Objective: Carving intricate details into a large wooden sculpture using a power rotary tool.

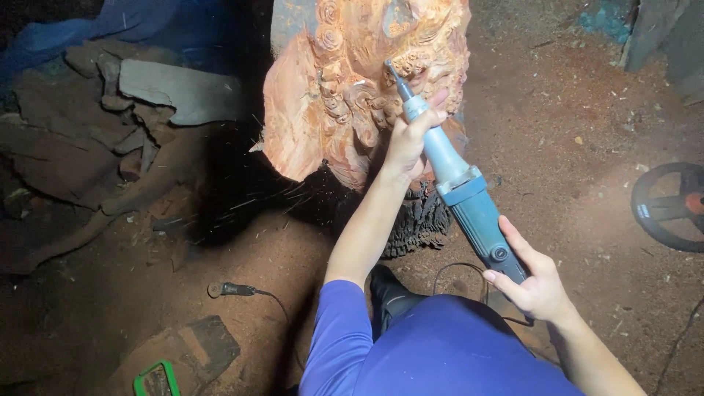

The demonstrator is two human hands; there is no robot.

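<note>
Grinders: one blue die grinder (469,198), spanning both hands.
Axis: long, running from lower right up-left; its bit touches the one carved wood block (352,81).
Left hand (412,139): fingers wrapped tight around the grinder's pale neck.
Right hand (534,282): cupping the rear body, fingers loosely curled.
Cable plug (231,290): one, lower left of both hands.

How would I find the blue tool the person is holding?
Look for the big orange carved wood block at the top. A long blue grinder slants down from it, held in the left hand and right hand. Nothing else nearby is blue with a metal tip.
</note>
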